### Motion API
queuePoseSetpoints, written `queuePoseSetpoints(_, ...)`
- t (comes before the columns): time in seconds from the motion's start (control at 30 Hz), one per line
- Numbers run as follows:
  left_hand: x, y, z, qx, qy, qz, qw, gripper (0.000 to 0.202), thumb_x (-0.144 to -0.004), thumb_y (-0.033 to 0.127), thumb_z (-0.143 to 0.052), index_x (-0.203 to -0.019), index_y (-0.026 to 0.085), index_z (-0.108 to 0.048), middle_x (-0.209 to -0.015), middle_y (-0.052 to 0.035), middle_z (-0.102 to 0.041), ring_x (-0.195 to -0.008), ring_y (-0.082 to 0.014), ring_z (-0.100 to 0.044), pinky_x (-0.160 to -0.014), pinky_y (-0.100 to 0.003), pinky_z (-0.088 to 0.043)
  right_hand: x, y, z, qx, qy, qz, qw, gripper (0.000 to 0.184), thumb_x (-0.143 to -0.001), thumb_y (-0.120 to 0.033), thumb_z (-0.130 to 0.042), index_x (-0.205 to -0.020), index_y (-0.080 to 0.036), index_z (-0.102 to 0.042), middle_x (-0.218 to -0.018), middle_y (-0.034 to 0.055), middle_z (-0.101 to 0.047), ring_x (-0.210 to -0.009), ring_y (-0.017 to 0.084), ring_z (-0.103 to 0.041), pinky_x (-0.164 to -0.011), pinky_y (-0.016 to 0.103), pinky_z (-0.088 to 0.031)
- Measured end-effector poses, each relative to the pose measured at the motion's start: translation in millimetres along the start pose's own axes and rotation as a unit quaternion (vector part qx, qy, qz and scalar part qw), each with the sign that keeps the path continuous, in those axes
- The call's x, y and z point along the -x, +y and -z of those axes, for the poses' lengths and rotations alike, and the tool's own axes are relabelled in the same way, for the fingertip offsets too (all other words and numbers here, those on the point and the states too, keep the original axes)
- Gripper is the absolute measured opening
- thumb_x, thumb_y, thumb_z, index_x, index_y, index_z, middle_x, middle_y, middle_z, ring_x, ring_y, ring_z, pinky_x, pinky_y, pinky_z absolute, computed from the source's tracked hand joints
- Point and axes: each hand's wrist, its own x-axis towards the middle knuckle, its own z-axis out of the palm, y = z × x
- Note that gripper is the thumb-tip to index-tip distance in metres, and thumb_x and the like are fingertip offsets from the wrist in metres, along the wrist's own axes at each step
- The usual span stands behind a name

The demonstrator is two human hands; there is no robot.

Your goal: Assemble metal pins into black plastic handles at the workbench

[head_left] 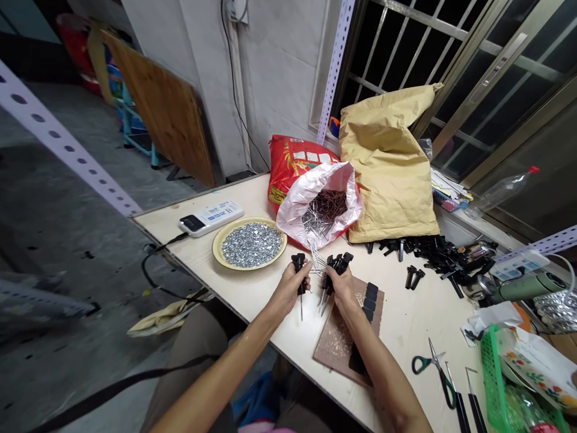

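In the head view, my left hand (289,287) is closed around a black plastic part with a metal pin (299,263), the pin pointing down. Close beside it, my right hand (343,290) grips several similar black parts with pins (338,262). Thin metal pins (317,260) lie between the two hands; which fingers touch them I cannot tell. Under my right hand and forearm is a brown board (328,347) with black pieces (369,302) lined along its right side. Just beyond my hands, an open bag (293,211) holds a heap of long pins (331,207).
A yellow plate (220,258) of small shiny metal bits stands left, near a white device (211,218). Behind are a red sack (283,157) and a paper sack (390,192). To the right: loose black parts (433,255), scissors (436,364), black-handled tools (462,412), a green basket (493,379).
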Motion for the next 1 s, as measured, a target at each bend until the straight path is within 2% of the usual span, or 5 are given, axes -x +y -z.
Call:
queuePoseSetpoints(0.27,0,0,5.1,-0.024,-0.002,0.022,0.999,0.049,-0.056,0.049,-0.075,-0.083,0.016,-0.051,-0.05,0.0096,-0.05,-0.041,-0.0072,-0.048,-0.045,-0.022,-0.046,-67,-4,18,0.04,-0.02,-0.003,0.999,0.016,-0.064,-0.027,-0.06,-0.069,-0.02,-0.045,-0.05,-0.0047,-0.051,-0.044,0.013,-0.051,-0.042,0.025,-0.045)
queuePoseSetpoints(0.6,4,6,0.5,-0.073,-0.018,-0.005,0.997,0.041,-0.068,0.049,-0.068,-0.085,0.015,-0.052,-0.055,0.0038,-0.059,-0.045,-0.0116,-0.059,-0.05,-0.023,-0.047,-41,20,11,0.178,-0.002,0.104,0.978,0.056,-0.069,-0.027,-0.063,-0.12,-0.016,-0.045,-0.107,0.0081,-0.062,-0.101,0.023,-0.057,-0.088,0.036,-0.048)
queuePoseSetpoints(0.77,2,21,0.4,-0.011,-0.031,0.031,0.999,0.024,-0.08,0.037,-0.06,-0.081,0.013,-0.056,-0.062,-0.0043,-0.067,-0.053,-0.0144,-0.064,-0.056,-0.025,-0.05,-9,2,26,0.397,-0.018,0.339,0.852,0.049,-0.086,-0.022,-0.048,-0.135,-0.018,-0.041,-0.138,0.0147,-0.043,-0.129,0.027,-0.038,-0.104,0.047,-0.035)
queuePoseSetpoints(0.9,5,23,-6.6,0.052,-0.053,0.094,0.993,0.021,-0.084,0.03,-0.057,-0.072,0.012,-0.06,-0.067,-0.0078,-0.069,-0.056,-0.0142,-0.064,-0.057,-0.026,-0.052,23,-12,39,0.386,-0.116,0.552,0.73,0.041,-0.09,-0.016,-0.048,-0.129,-0.03,-0.051,-0.133,0.007,-0.051,-0.123,0.021,-0.046,-0.098,0.04,-0.044)
queuePoseSetpoints(1.0,14,13,-18.1,0.086,-0.079,0.135,0.984,0.021,-0.083,0.029,-0.059,-0.071,0.012,-0.062,-0.065,-0.0061,-0.067,-0.053,-0.0119,-0.061,-0.05,-0.022,-0.051,41,-18,45,0.344,-0.128,0.639,0.676,0.039,-0.088,-0.015,-0.054,-0.121,-0.034,-0.058,-0.12,0.0027,-0.063,-0.118,0.02,-0.05,-0.094,0.039,-0.048)
